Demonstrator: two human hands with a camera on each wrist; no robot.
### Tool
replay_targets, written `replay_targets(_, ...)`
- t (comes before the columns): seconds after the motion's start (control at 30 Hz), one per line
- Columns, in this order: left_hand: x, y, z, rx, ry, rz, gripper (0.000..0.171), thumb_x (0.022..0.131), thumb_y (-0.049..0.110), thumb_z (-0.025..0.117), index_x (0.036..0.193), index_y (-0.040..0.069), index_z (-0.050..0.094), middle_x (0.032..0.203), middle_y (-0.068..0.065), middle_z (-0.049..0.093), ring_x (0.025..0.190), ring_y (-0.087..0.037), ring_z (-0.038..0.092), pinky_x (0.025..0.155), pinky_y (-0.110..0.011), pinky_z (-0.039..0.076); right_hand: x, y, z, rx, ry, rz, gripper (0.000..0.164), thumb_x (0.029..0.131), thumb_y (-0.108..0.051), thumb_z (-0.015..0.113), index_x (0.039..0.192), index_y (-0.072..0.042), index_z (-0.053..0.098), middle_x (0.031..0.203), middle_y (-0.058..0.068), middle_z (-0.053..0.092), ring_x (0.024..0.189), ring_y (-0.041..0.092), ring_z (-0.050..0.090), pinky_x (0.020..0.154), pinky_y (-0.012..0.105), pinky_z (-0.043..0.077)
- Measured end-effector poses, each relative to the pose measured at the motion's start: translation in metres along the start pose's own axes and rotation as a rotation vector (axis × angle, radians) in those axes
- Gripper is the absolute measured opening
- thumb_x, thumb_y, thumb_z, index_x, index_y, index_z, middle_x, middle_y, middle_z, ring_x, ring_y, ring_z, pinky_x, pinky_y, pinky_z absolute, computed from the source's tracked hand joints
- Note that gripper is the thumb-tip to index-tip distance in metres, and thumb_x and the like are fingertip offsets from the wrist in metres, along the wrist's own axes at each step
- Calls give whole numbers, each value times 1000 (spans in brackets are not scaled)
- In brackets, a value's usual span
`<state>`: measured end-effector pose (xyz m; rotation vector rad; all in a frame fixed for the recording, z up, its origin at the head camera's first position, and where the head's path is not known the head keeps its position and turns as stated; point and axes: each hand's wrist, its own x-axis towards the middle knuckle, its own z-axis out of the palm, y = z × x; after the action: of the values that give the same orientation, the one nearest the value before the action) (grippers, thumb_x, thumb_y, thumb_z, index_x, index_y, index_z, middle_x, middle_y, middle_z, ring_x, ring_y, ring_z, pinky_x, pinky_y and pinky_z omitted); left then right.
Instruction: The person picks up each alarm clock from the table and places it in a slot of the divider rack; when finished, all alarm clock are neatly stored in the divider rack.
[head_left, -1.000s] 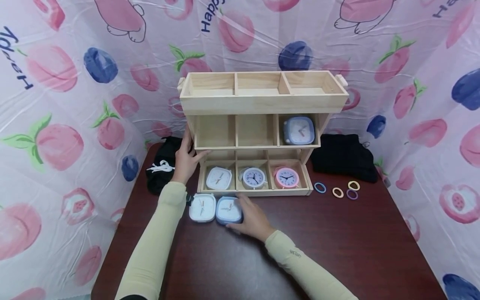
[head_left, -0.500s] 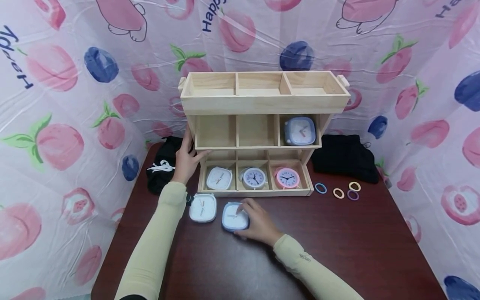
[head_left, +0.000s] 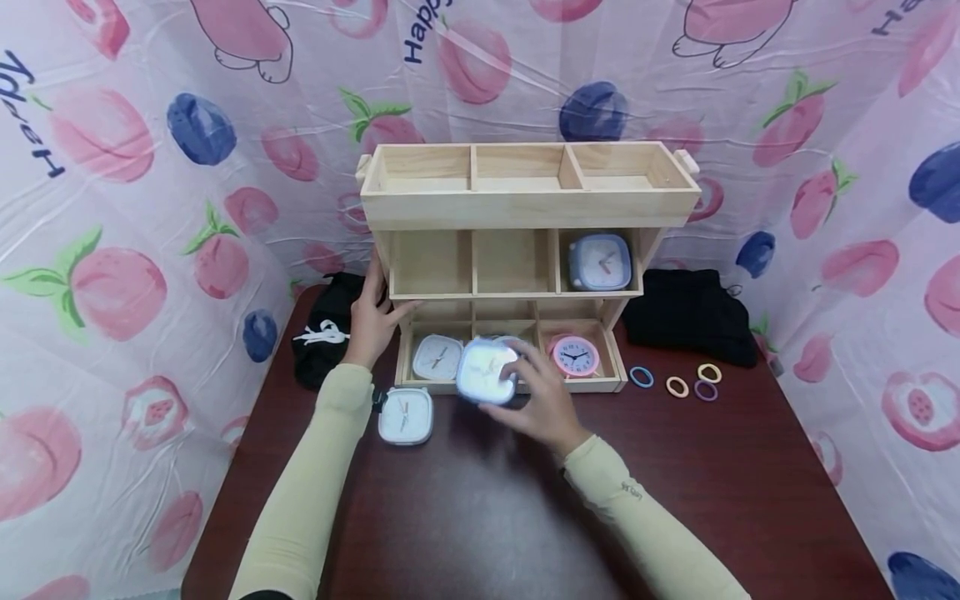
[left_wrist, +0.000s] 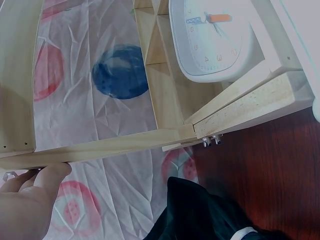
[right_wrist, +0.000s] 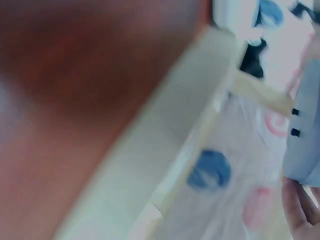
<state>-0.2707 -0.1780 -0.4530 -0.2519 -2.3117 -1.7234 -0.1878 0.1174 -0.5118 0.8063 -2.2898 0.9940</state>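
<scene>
A pale-blue alarm clock (head_left: 483, 372) is gripped by my right hand (head_left: 551, 404), fingers and thumb at its right side. It is raised over the bottom tier's middle compartment, nearly hiding the round white clock (head_left: 510, 339) there. In the right wrist view, fingertips (right_wrist: 295, 205) touch the held clock's casing (right_wrist: 302, 135). My left hand (head_left: 372, 321) holds the left side of the tiered wooden organizer (head_left: 528, 211), thumb across a front edge. Bottom tier: a white square clock (head_left: 438, 358) at left, a pink round clock (head_left: 573, 357) at right. Another white square clock (head_left: 405, 417) lies on the table.
The middle tier's right compartment holds a blue clock (head_left: 600, 262). Black cloth bundles lie left (head_left: 318, 342) and right (head_left: 686, 317) of the organizer. Several coloured rings (head_left: 677, 386) lie at right on the dark table (head_left: 675, 483). A fruit-print curtain (head_left: 300, 208) hangs behind.
My right hand has slid the blue clock away from the white one on the table, then lifted it up and right to the bottom tier. The left hand keeps its place.
</scene>
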Motion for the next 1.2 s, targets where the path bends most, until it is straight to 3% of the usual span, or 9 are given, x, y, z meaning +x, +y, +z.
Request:
replay_targets(0.23, 0, -1, 1, -15, 3, 7, 106, 99, 3, 75, 173, 35, 7, 181, 5, 11, 167, -29, 17, 132, -55, 32, 58, 6, -24, 14, 262, 18, 55, 62, -26, 103, 93, -3, 64, 141, 24, 65, 129, 43, 63, 107, 54, 57)
replay_targets(0.43, 0, -1, 0, -6, -4, 1, 105, 99, 6, 76, 173, 36, 7, 181, 6, 11, 167, -28, 18, 132, -51, 32, 100, 16, -30, -44, 369, 84, 53, 67, -31, 101, 93, -3, 64, 140, 22, 66, 128, 42, 63, 104, 59, 52)
replay_targets(0.73, 0, -2, 0, -10, -3, 7, 105, 99, 7, 76, 173, 35, 7, 181, 5, 11, 167, -29, 17, 132, -53, 32, 129, 29, -23, -165, 302, 184, 52, 70, -38, 99, 97, -5, 69, 142, 23, 65, 129, 45, 63, 111, 63, 46)
replay_targets(0.93, 0, -3, 1, -12, 3, 14, 105, 98, 7, 77, 173, 35, 9, 181, 6, 12, 167, -28, 18, 132, -54, 33, 134, 34, -15, -273, 255, 181, 46, 74, -38, 96, 93, -6, 68, 142, 23, 66, 131, 41, 62, 114, 65, 42)
replay_targets(1.2, 0, -2, 2, -4, 20, 20, 106, 97, 5, 78, 173, 34, 9, 181, 5, 14, 166, -28, 20, 132, -52, 34, 132, 35, -9, -330, 243, 148, 41, 79, -35, 94, 89, -6, 68, 144, 20, 67, 130, 38, 66, 114, 62, 44)
